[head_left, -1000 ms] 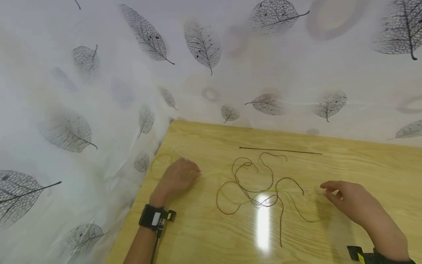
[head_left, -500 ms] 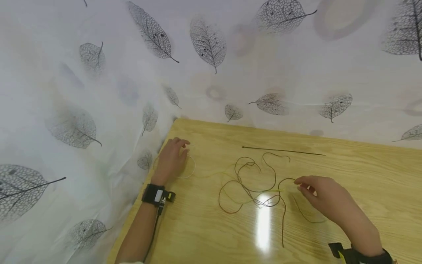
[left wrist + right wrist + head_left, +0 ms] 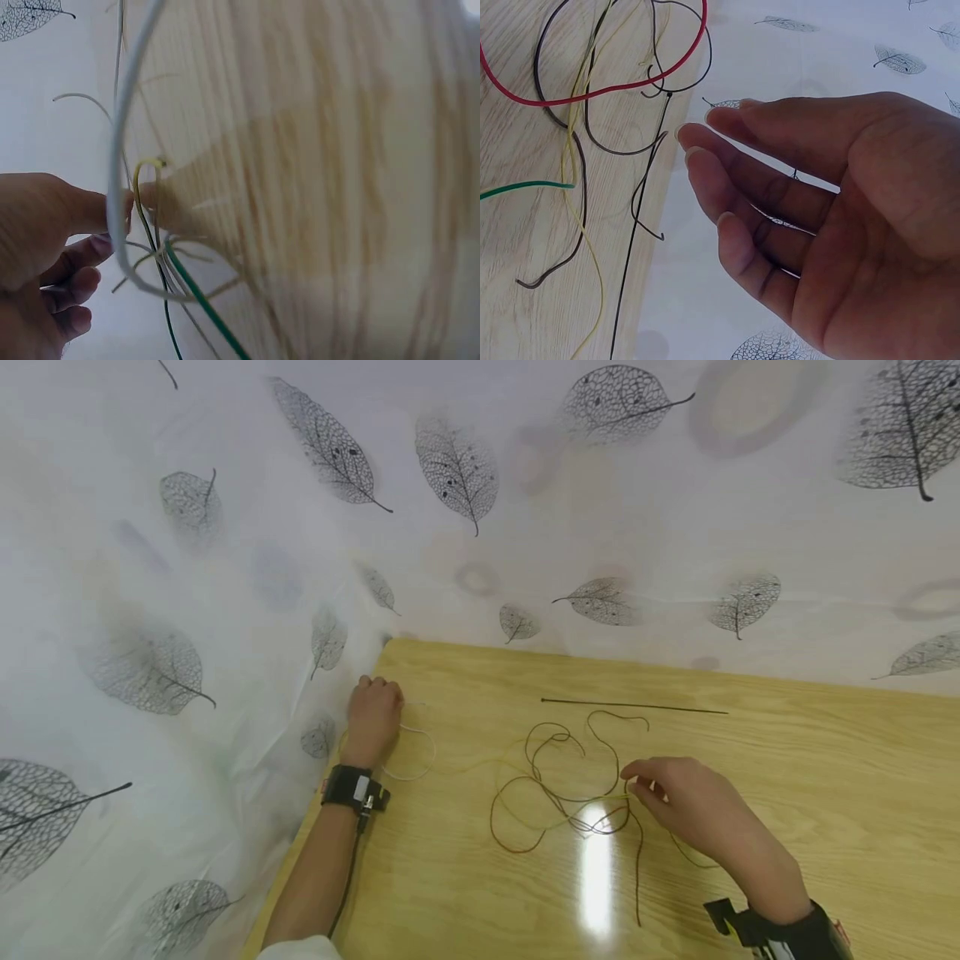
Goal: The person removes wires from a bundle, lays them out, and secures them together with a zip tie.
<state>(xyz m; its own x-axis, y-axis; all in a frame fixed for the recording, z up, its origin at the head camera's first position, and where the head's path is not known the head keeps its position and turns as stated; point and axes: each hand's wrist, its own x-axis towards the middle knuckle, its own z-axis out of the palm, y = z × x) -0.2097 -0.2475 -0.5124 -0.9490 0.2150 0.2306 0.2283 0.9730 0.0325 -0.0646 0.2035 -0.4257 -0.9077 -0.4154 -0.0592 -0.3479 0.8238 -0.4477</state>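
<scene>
My left hand point(image 3: 372, 722) is at the table's left corner, beside a curved white wire point(image 3: 408, 779). In the left wrist view its thumb and forefinger pinch a thin pale wire among several strands. A thicker white loop point(image 3: 116, 165) passes in front of the thumb, with a green wire point(image 3: 196, 292) below. My right hand point(image 3: 697, 793) hovers at the right side of the tangled wires, fingers loosely bent, nothing between them. The right wrist view shows a red wire point(image 3: 536, 103), a green wire point(image 3: 525, 186), a dark wire point(image 3: 583, 180) and thin yellow strands there.
A long black zip tie point(image 3: 634, 706) lies straight on the wooden table point(image 3: 465, 877) behind the tangle. Leaf-patterned sheeting point(image 3: 435, 568) stands along the table's back and left edges. Light glares off the tabletop below the wires.
My left hand has moved back and left towards the corner, and the white loop now sits to its right. My right hand has come left from the table's right side to the tangle.
</scene>
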